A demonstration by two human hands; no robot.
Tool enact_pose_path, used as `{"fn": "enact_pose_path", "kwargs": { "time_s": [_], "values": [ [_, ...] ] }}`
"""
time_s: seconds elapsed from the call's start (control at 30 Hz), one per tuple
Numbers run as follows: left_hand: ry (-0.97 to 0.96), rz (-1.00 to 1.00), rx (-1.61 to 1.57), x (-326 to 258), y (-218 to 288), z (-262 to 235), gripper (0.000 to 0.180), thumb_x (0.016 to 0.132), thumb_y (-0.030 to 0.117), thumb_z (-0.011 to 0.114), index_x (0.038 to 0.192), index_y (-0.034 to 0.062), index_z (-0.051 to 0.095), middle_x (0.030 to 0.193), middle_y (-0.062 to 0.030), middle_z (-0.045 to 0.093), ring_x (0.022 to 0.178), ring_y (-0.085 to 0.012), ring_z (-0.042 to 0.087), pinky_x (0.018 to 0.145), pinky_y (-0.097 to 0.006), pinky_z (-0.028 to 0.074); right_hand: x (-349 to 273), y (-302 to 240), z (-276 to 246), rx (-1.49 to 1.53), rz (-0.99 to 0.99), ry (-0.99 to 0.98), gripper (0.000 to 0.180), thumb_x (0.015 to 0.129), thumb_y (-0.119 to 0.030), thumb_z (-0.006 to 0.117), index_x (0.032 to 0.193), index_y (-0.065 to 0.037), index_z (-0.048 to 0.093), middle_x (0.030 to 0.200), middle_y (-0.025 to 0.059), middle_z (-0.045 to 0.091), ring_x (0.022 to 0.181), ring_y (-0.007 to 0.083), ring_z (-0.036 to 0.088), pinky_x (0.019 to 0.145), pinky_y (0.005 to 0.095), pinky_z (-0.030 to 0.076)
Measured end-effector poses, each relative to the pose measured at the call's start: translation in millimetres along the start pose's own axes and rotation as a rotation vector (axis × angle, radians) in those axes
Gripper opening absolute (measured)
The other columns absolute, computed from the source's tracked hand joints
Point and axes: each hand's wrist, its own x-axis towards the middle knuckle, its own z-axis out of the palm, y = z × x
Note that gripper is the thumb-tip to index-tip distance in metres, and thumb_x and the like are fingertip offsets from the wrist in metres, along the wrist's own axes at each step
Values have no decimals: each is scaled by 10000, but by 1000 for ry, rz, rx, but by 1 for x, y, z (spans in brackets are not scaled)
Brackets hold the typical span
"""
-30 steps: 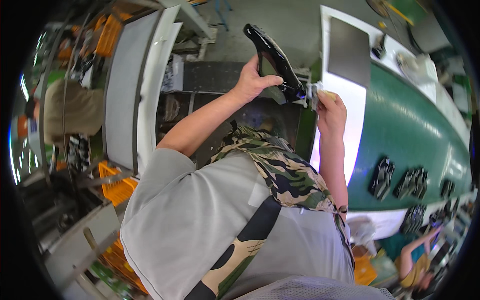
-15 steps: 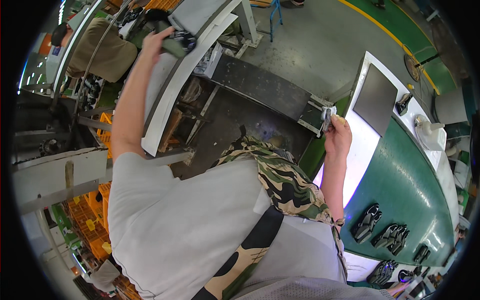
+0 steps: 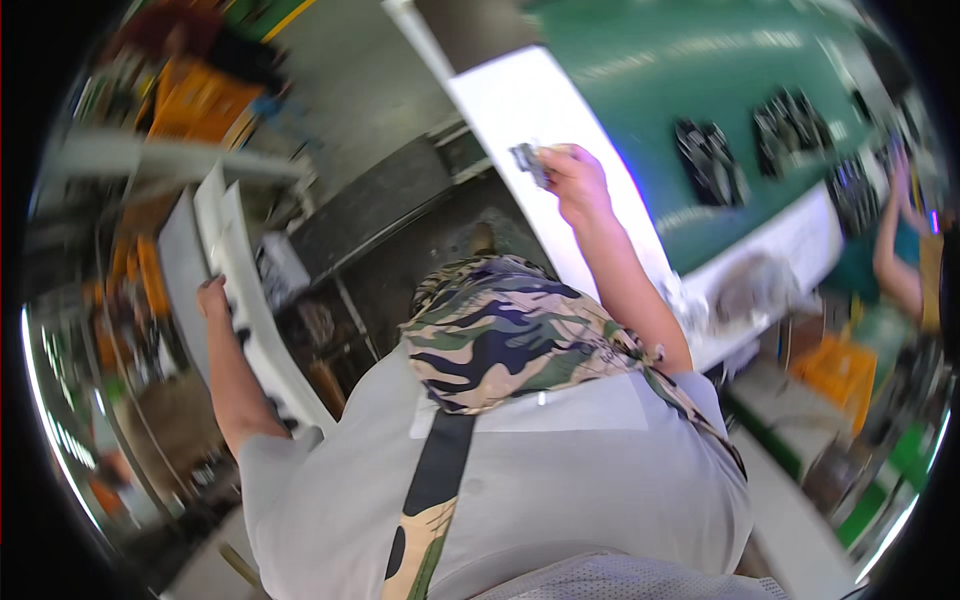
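Currently, status by item:

Left hand: the left hand (image 3: 211, 297) is stretched out to the person's left, at the edge of a long white panel (image 3: 238, 290). The fingers are curled against the panel edge; blur hides whether they grip it or only rest on it, so the degree of opening cannot be told.

Right hand: the right hand (image 3: 572, 178) is raised forward, fingers closed narrowly around a small dark grey part (image 3: 530, 160). The part sticks out of the fist on the thumb side.

Part location: the small dark grey part sits in the right hand, above the white strip (image 3: 545, 120) that borders the green table (image 3: 660, 80).

Table contents: several black parts (image 3: 708, 160) lie in groups on the green surface, well apart from the right hand.

Body: the person wears a grey shirt (image 3: 560, 470) and a camouflage cloth (image 3: 500, 340) at the neck, with a dark strap (image 3: 438, 460) running down the chest.

Below the panel: a dark grey shelf surface (image 3: 370, 215) lies between the white panel and the white strip.

Other person: a bare forearm (image 3: 893, 260) of a co-worker shows at the far right edge, beyond the table.

Left background: orange crates (image 3: 195, 100) stand at upper left, blurred.
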Motion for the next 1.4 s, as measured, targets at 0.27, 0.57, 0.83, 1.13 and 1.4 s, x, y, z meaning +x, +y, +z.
{"fn": "enact_pose_path", "kwargs": {
  "time_s": [0.27, 0.57, 0.83, 1.13, 1.4],
  "values": [
    [-1112, 479, -702, -276, 422, 161, 420, 847, 176, 708, 1148, -85, 578, 938, -116, 661, 819, -182, 657, 689, -284, 534, -80, -23, -157, 278, -110, 346, 143, 832, -123, 688, 866, -96, 551, 764, 26, 625, 640, 132, 592, 577, 275, 453],
    [-1646, 422, -217, -604, 630, 298, 1070, 780, 633, 650, 1433, -91, 207, 1387, -326, 388, 1147, -435, 544, 928, -476, 490, -176, 2, -275, 486, -272, 683, 143, 844, -84, 664, 944, -60, 564, 818, 26, 628, 679, 130, 590, 625, 284, 473],
    [-1556, 342, -21, -675, 700, 366, 920, 744, 581, 685, 1431, 87, 324, 1382, -331, 391, 1125, -542, 519, 944, -556, 465, -179, 39, -329, 637, -279, 793, 136, 853, -64, 650, 963, -72, 569, 858, 19, 631, 719, 125, 604, 669, 272, 492],
    [-2062, 78, -468, -576, 631, 396, 476, 799, 15, 561, 1260, -44, 460, 1162, -226, 597, 1134, -382, 571, 992, -537, 444, -121, 28, -327, 541, -272, 692, 130, 849, -78, 665, 943, -87, 576, 847, 12, 628, 730, 129, 594, 672, 291, 487],
    [-2311, 603, -1016, -544, 598, 280, 532, 760, -13, 608, 1277, -12, 483, 1233, -180, 591, 1100, -321, 609, 971, -458, 483, -99, -9, -308, 364, -331, 700, 118, 850, -90, 669, 925, -79, 578, 838, 29, 635, 720, 136, 606, 658, 286, 481]
  ]
}}
